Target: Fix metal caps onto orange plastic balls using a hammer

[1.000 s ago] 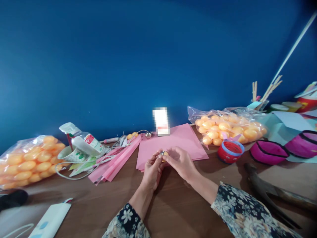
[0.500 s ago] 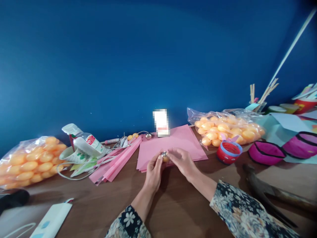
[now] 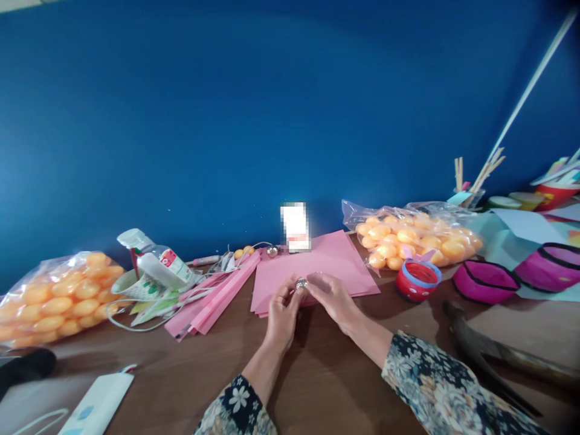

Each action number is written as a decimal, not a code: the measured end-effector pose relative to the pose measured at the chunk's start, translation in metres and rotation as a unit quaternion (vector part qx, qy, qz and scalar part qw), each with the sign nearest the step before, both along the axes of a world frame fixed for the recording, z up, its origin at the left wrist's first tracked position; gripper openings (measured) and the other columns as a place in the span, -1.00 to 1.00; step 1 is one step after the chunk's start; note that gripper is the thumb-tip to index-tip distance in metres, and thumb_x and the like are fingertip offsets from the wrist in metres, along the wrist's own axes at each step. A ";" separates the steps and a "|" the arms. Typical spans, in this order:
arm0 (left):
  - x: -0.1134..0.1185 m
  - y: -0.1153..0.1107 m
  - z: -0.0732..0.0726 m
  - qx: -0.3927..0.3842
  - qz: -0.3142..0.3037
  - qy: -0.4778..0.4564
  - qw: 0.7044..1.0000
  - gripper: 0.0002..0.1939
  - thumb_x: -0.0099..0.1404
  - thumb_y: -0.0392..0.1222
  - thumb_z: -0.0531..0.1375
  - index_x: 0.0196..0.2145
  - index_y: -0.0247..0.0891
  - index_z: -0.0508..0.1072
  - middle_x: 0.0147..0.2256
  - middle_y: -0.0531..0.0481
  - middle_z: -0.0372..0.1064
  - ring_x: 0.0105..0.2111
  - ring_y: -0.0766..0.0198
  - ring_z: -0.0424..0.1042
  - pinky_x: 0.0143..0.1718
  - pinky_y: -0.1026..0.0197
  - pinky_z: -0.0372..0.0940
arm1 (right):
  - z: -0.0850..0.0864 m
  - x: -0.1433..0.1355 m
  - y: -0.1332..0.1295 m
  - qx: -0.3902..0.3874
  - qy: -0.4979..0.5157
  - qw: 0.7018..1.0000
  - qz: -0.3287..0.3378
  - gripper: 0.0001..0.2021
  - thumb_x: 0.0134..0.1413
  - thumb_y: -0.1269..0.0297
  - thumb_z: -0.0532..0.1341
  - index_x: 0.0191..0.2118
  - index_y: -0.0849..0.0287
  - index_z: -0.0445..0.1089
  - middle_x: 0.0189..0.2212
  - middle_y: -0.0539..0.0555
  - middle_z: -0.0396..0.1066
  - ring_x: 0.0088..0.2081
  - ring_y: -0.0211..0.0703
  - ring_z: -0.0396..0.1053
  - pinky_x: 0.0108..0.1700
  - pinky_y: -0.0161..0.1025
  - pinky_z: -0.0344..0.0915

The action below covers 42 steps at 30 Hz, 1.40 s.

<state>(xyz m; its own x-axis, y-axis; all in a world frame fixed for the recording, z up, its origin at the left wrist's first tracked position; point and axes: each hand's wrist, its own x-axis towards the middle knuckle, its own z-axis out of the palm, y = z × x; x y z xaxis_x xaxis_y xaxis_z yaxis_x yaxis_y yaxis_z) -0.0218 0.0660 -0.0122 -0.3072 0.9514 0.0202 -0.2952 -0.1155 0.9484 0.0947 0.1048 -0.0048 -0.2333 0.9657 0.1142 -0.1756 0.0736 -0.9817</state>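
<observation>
Between the fingertips of both hands is a small shiny silver ball; its underside is hidden. My left hand pinches it from the left, thumb and fingers bent around it. My right hand meets it from the right, with the thumb and fingertips closed at its edge. Both hands are over the near edge of a stack of pink paper sheets. A similar silver ball lies at the far left corner of the stack, by a thin cord.
Bags of orange balls stand left and right. Folded pink strips, a clear bottle and a white cord lie to the left. On the right are a red cup, magenta fabric bands and a hammer-like tool.
The view has shifted slightly. The fingers have shifted a little around the silver ball, and the yellowish part seen below it before is now hidden. Both hands stay in about the same place.
</observation>
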 end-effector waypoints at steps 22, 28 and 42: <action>0.001 -0.005 0.002 0.002 -0.002 0.025 1.000 -0.53 0.06 -0.09 0.23 -0.04 -0.20 0.35 -0.17 -0.10 0.44 -0.24 0.19 0.43 -0.25 0.14 0.34 | 0.005 0.002 -0.004 0.058 -0.012 0.998 0.011 -0.73 -0.01 0.10 0.19 -0.35 0.23 0.45 -0.38 0.10 0.47 -0.28 -0.08 0.40 -0.20 -0.18 0.34; -0.003 -0.001 -0.004 -0.002 -0.011 0.040 0.999 -0.58 0.03 -0.11 0.26 -0.12 -0.27 0.44 -0.16 -0.13 0.44 -0.13 0.12 0.39 -0.03 0.04 0.22 | -0.003 0.002 -0.001 0.031 -0.004 0.999 0.029 -0.71 -0.09 0.13 0.26 -0.27 0.23 0.44 -0.33 0.12 0.47 -0.26 -0.06 0.41 -0.19 -0.14 0.35; -0.001 -0.003 -0.003 0.005 -0.035 0.021 0.999 -0.52 0.07 -0.10 0.23 -0.04 -0.24 0.35 -0.14 -0.15 0.43 -0.16 0.11 0.41 -0.10 0.04 0.28 | 0.003 0.002 -0.004 0.009 0.022 0.999 0.024 -0.68 -0.10 0.09 0.25 -0.27 0.22 0.46 -0.29 0.12 0.48 -0.24 -0.03 0.42 -0.21 -0.15 0.38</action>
